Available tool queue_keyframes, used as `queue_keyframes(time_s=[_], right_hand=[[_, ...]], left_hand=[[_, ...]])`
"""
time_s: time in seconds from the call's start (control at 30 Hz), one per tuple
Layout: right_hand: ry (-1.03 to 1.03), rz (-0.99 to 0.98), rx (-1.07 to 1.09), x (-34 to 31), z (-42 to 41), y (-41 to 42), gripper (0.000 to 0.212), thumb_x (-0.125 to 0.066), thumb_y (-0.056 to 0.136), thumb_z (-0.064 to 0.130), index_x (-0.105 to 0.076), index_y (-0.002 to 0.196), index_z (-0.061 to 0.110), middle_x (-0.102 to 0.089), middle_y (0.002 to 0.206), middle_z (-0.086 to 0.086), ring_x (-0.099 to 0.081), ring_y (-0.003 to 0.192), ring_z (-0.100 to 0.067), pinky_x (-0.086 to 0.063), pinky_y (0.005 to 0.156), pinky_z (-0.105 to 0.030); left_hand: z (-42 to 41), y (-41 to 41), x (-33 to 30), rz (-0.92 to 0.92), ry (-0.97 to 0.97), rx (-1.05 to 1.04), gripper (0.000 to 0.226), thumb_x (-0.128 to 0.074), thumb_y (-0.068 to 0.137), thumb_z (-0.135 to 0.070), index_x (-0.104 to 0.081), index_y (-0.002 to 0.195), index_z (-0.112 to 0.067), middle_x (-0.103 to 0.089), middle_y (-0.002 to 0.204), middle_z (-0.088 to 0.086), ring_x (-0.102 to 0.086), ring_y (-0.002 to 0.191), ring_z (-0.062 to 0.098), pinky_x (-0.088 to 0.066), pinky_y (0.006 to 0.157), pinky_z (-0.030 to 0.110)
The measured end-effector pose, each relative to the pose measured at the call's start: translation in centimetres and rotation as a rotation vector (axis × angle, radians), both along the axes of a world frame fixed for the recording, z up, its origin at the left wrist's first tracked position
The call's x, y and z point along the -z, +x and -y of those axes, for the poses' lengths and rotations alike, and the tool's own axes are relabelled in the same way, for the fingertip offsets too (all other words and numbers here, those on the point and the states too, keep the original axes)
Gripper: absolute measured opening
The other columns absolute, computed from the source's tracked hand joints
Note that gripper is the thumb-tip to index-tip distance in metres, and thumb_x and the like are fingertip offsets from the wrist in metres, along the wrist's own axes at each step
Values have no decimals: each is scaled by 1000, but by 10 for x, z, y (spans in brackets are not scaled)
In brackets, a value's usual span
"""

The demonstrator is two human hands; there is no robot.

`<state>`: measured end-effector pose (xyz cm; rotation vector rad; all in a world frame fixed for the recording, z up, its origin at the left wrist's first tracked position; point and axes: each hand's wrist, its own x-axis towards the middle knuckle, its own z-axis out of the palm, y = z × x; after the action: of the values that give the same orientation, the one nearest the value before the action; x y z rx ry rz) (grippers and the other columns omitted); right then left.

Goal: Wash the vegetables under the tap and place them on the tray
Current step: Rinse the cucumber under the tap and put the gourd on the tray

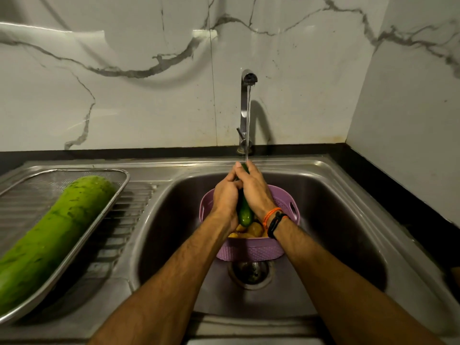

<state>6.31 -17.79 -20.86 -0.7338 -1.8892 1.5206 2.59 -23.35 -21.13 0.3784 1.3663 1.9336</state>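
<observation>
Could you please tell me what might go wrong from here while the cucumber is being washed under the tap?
1. The wet cucumber could slip from the left hand and right hand and fall back into the purple basket among the vegetables not yet washed.
2. The stream from the tap strikes the hands high above the sink, so water may splash out.
3. The large gourd fills much of the steel tray, so space may be tight.

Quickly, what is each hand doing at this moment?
Left hand: closed around the cucumber, under the tap water.
Right hand: also closed around the cucumber, higher up.
</observation>
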Motion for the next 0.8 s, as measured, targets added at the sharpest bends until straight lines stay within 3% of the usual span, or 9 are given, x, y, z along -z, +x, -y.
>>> queue_keyframes(time_s=[0.07,0.17,0.3,0.43,0.57,0.67,0.8], right_hand=[[-13,-11,9,-2,-3,0,65,-39,102,50,-19,156,20,-16,164,0,-18,149,-18,-17,123,-41],[-3,-9,6,3,0,0,62,-39,103,46,-19,156,21,-15,164,1,-16,150,-18,-16,123,-40],[-53,-63,58,6,-2,1,52,-43,104,34,-30,153,21,-32,158,-2,-32,143,-19,-27,119,-41],[-133,-157,92,2,-4,1,46,-48,101,16,-40,146,19,-46,147,-6,-46,132,-21,-38,113,-42],[-262,-286,93,-2,-3,2,42,-46,100,5,-47,141,15,-53,135,-4,-53,120,-17,-44,106,-33],[-361,-339,105,-4,1,3,40,-43,101,6,-49,139,15,-54,131,-6,-55,120,-20,-44,107,-38],[-224,-224,126,1,0,-4,42,-39,102,11,-47,142,19,-50,142,-6,-49,129,-22,-38,113,-41]], left_hand=[[-2,0,3,5,40,-13,43,-50,92,-9,-59,135,-13,-65,130,8,-60,121,22,-46,107,40],[-2,-2,1,-39,6,-60,41,-46,95,-5,-62,132,-13,-67,126,10,-62,118,24,-48,106,40],[-3,-5,1,-10,21,-37,46,-46,96,-3,-56,139,-17,-62,134,8,-59,120,23,-46,107,40],[-1,-5,0,106,138,-29,46,-34,103,-4,-49,144,-17,-58,138,10,-58,120,23,-51,93,33],[-1,-7,4,142,143,-32,42,-37,103,-9,-52,141,-19,-63,130,11,-61,117,26,-50,100,42],[1,2,0,228,132,48,37,-39,104,-23,-57,134,-9,-68,117,14,-65,104,27,-51,94,40],[-2,4,2,282,131,55,39,-40,105,-28,-56,136,-11,-64,121,17,-63,100,28,-53,84,38]])
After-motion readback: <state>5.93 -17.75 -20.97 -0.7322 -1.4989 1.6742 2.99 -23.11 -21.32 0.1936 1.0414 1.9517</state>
